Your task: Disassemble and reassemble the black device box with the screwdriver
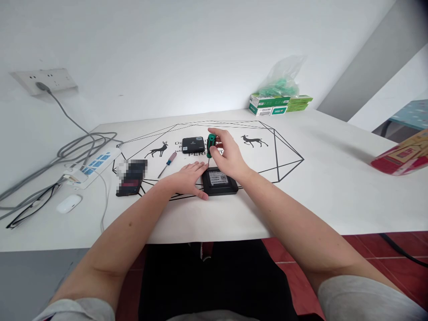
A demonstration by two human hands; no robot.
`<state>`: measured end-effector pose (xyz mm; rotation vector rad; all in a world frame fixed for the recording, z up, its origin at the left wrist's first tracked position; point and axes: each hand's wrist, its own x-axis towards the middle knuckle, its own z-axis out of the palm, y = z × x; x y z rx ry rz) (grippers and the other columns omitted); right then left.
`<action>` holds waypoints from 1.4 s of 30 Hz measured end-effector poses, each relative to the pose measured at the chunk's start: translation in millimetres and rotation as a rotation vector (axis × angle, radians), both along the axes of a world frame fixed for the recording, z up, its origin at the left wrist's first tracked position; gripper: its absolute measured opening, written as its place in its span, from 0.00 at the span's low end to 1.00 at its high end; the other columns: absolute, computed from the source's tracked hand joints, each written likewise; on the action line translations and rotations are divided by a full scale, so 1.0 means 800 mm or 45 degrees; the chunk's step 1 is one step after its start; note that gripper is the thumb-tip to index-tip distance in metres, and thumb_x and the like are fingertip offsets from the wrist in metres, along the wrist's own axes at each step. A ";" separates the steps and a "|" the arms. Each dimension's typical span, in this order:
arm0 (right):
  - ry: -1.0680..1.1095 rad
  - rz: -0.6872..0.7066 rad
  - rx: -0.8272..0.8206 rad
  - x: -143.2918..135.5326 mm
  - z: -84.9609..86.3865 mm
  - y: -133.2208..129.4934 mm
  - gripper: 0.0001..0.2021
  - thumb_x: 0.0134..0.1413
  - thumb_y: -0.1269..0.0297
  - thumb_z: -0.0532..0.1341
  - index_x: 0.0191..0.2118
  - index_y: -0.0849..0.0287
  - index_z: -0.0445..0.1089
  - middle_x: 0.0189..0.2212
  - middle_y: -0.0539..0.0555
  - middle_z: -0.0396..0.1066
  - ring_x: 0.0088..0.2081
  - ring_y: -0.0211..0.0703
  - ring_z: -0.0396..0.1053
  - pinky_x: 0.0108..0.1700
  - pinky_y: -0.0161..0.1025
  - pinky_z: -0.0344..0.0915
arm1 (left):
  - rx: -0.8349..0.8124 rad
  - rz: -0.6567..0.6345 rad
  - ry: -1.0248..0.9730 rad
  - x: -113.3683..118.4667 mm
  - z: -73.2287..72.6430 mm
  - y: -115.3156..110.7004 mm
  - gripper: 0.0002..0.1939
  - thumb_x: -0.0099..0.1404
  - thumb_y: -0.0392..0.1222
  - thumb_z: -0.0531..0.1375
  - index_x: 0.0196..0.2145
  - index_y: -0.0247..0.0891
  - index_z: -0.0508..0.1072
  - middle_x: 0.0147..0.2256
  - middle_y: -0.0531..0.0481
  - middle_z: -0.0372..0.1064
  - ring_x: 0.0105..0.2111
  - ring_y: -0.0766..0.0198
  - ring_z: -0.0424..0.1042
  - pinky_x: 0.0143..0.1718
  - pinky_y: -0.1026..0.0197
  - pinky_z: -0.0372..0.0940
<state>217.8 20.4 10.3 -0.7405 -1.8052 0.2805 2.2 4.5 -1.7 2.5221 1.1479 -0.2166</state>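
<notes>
My right hand is closed around the green handle of a screwdriver, held upright. Its shaft points down at the far left corner of a black box-shaped device with a white label on top. Flat on the table, my left hand has its fingers stretched out and rests against the device's left side. Beyond them lies a second, smaller black box. To the left is another screwdriver with a red and blue handle, which neither hand touches.
On the left are a phone, a power strip with grey cables, glasses and a white case. Green-white boxes under a plastic bag stand by the wall. A red and yellow package is far right.
</notes>
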 end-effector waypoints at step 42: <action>0.122 -0.040 0.022 0.001 -0.001 0.005 0.19 0.65 0.64 0.65 0.59 0.48 0.66 0.54 0.57 0.70 0.48 0.50 0.75 0.46 0.53 0.83 | 0.034 -0.004 -0.021 -0.002 -0.009 0.004 0.78 0.56 0.88 0.62 0.83 0.32 0.38 0.83 0.31 0.28 0.82 0.31 0.31 0.80 0.36 0.37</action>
